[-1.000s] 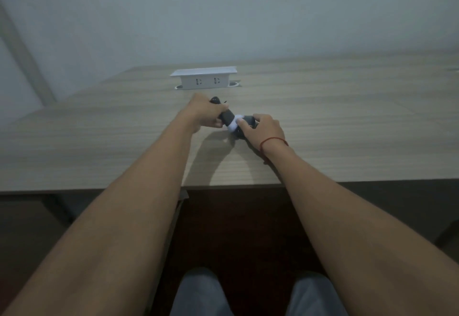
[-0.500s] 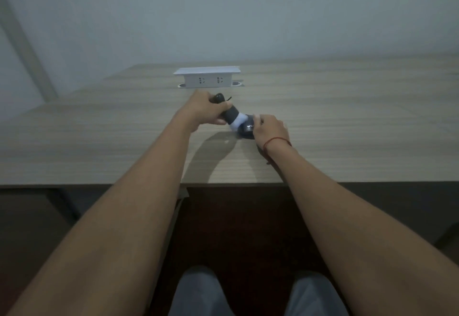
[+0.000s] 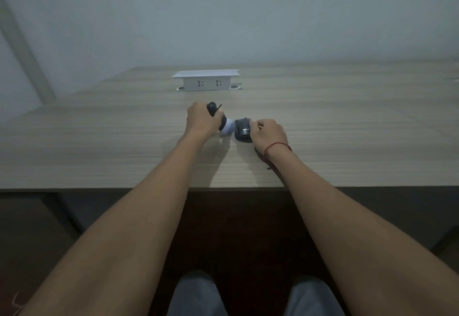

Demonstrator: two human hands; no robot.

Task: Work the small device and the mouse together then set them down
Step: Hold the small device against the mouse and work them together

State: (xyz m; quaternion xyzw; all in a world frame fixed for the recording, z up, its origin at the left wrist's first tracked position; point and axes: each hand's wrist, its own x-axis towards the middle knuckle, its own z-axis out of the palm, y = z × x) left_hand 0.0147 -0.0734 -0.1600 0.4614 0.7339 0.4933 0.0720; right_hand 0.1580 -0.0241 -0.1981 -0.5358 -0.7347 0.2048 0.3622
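My left hand [image 3: 200,119] is closed around a small device [image 3: 224,124], a dark stick with a white lower end; its black top pokes out above my fist. The white end rests on or just above the wooden table [image 3: 347,129]. A black mouse [image 3: 242,130] with white lettering sits on the table right beside that white end. My right hand [image 3: 268,133], with a red string at the wrist, grips the mouse from its right side and hides that half.
A white pop-up socket box [image 3: 206,81] stands on the table behind my hands. The table's front edge [image 3: 99,187] runs across the view, with my knees below it. A grey wall rises behind the table.
The device and the mouse were pressed together a second ago. Now there is a small gap: my right hand has drawn the mouse slightly right and my left hand holds the device slightly left.
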